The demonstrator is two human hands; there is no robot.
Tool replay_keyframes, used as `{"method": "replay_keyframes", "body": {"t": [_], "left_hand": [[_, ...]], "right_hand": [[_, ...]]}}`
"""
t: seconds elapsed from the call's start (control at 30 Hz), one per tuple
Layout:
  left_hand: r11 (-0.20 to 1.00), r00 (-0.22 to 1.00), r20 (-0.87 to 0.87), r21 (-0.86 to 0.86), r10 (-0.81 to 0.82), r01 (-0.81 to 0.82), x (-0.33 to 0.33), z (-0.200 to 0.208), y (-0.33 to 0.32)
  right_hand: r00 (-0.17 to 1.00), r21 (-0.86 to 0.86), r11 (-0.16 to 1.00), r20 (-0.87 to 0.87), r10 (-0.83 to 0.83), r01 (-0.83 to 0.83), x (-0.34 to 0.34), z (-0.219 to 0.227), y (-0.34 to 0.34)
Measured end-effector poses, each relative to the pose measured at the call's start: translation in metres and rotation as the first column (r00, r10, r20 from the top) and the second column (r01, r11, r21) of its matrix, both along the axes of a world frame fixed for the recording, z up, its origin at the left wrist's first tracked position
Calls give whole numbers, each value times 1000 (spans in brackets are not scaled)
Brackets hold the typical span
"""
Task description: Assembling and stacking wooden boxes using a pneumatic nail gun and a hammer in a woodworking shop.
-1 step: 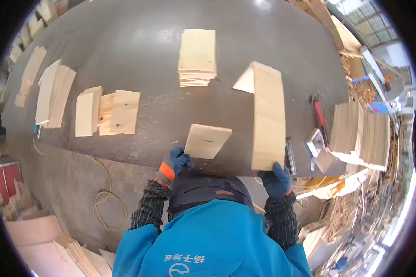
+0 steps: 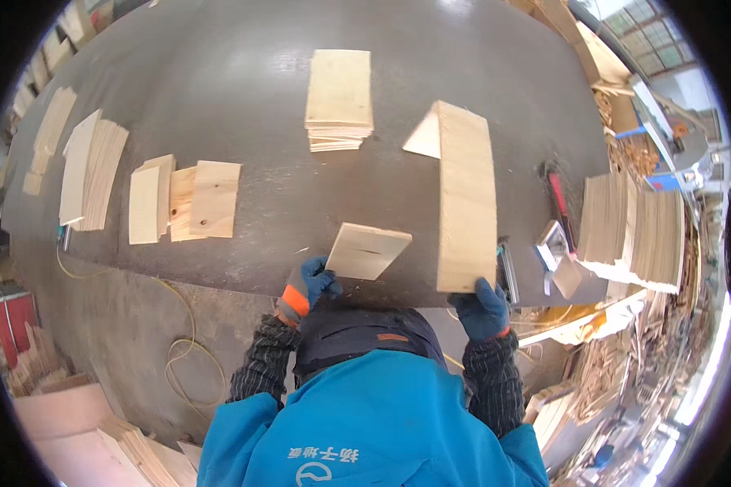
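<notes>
My left hand (image 2: 311,281), in a blue glove with an orange cuff, is closed on the near left corner of a small pale wooden panel (image 2: 368,252), tilted over the table's near edge. My right hand (image 2: 481,311), gloved in blue too, grips the near end of a long pale wooden board (image 2: 467,199). Beside that board's far end another light wooden piece (image 2: 425,135) slants out to the left, partly hidden behind it. Farther off, a neat stack of pale panels (image 2: 339,89) lies in the middle of the dark table (image 2: 292,195).
On the left lie short panels (image 2: 215,199) and fanned boards (image 2: 97,170). To the right are a red-handled hammer-like tool (image 2: 559,199), a metal piece (image 2: 552,247) and stacked panels (image 2: 625,231). A yellow hose (image 2: 188,341) coils on the floor; wood scraps (image 2: 617,381) pile at right.
The whole view has shifted slightly, with the table things a little farther left. The small panel has moved slightly right against the table. Both hands keep their hold.
</notes>
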State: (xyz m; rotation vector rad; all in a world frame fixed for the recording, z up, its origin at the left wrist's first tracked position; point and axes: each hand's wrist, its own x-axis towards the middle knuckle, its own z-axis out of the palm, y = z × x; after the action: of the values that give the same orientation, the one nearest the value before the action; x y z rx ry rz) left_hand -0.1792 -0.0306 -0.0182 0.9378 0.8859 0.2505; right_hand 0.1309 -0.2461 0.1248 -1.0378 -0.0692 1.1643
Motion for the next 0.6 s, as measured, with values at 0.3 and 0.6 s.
{"method": "replay_keyframes", "body": {"t": [0.3, 0.6], "left_hand": [[982, 985, 19, 89, -169, 166, 97, -36, -15], [580, 974, -50, 796, -221, 172, 117, 16, -38]], "right_hand": [[975, -172, 985, 222, 4, 35, -7, -9, 30], [844, -364, 921, 531, 83, 139, -14, 16, 47]]}}
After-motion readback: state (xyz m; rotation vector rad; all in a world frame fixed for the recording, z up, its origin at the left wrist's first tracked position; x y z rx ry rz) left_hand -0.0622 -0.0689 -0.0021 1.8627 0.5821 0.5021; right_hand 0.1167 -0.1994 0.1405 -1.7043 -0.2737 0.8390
